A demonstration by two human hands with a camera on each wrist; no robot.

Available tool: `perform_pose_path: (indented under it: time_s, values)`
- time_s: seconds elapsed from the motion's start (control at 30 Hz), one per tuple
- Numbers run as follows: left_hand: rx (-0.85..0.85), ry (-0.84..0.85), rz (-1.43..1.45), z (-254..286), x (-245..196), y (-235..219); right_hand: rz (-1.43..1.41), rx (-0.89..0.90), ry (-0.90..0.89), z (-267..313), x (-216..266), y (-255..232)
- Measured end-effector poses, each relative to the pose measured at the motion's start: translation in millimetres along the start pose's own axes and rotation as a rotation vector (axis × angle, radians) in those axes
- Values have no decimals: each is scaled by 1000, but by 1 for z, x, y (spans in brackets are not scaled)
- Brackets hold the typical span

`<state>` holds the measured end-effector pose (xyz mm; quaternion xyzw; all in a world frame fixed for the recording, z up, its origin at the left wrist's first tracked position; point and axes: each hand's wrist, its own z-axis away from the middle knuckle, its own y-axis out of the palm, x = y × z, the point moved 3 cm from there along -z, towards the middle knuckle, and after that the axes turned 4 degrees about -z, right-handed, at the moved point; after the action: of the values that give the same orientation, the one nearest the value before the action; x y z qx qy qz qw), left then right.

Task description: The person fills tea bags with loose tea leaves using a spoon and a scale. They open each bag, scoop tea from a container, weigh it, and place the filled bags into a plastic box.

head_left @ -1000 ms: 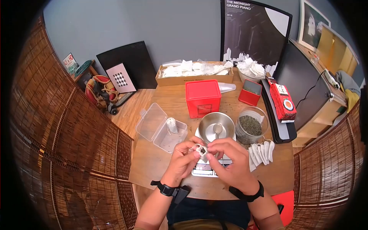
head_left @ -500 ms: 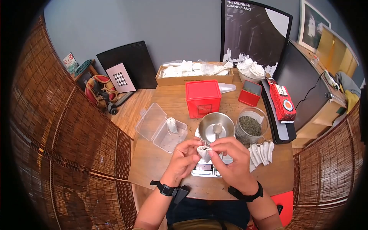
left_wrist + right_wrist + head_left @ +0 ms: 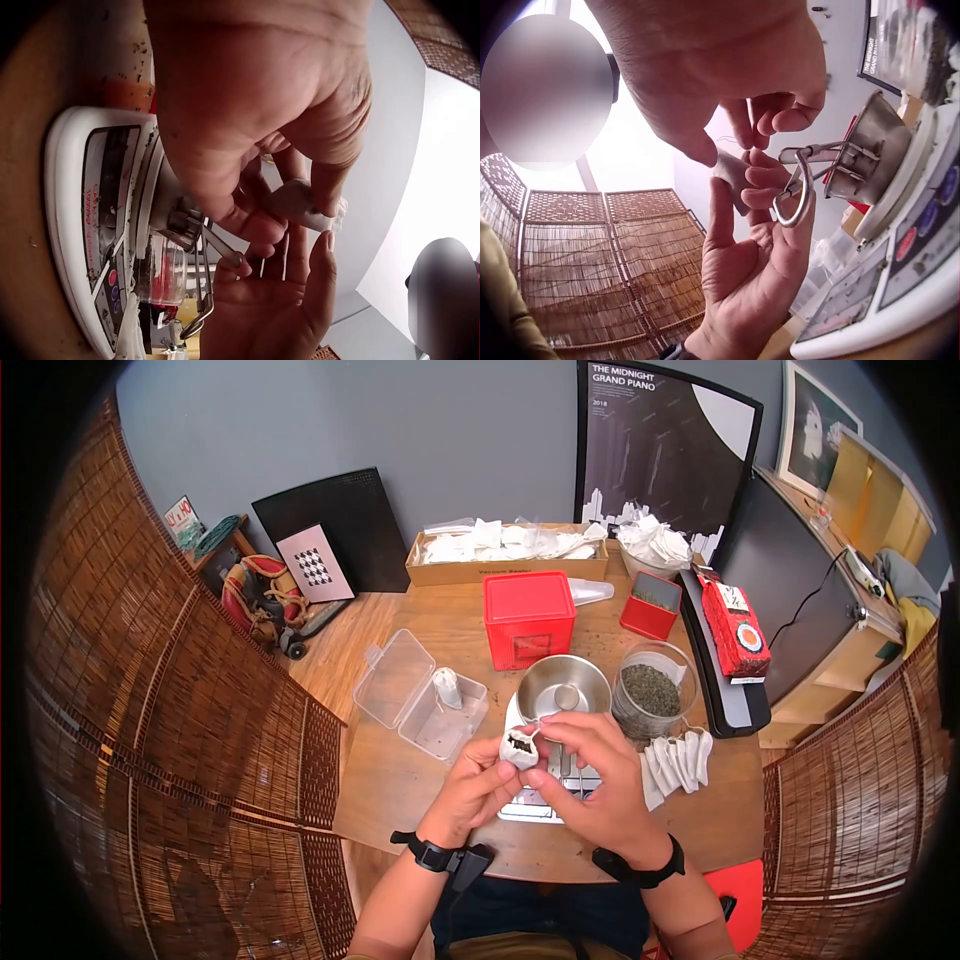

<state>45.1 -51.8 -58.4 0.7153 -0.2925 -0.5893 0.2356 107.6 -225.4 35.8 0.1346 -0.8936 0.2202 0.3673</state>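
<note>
My left hand (image 3: 475, 790) holds a small white drawstring tea bag (image 3: 518, 752) upright between thumb and fingers. Its mouth gapes, and dark dried leaves show inside. At the bag's right side, the fingers of my right hand (image 3: 605, 780) pinch the thin drawstring (image 3: 534, 732), with the thumb close by the bag. Both wrist views show the bag's pale side, partly covered by fingers. Below the hands stands a white scale (image 3: 522, 812) bearing a steel bowl (image 3: 534, 672); a spoon (image 3: 567, 698) lies in the bowl.
Left is an open clear plastic box (image 3: 425, 737) with a filled bag (image 3: 447, 687). A clear tub (image 3: 682, 660) of dried leaves and a row of white bags (image 3: 680, 762) lie right. Behind stand a red canister (image 3: 530, 625), red tin (image 3: 648, 622) and cardboard box (image 3: 508, 571).
The bag has shifted slightly left and tipped its open mouth toward the head camera. My right fingers have drawn away from the bag's rim, pulling the string out to the right.
</note>
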Motion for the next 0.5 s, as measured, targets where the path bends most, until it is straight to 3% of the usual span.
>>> perform_pose_path:
  time_s: [0.17,0.3,0.5]
  values:
    - [64,2,-6,-2,-1,6,-7,9,111,1,3,4]
    - [103,-71,26,-1,1,4,53,73,23,-1,1,4]
    - [140,-87,22,0,0,10,22,-27,12,4,0,-7]
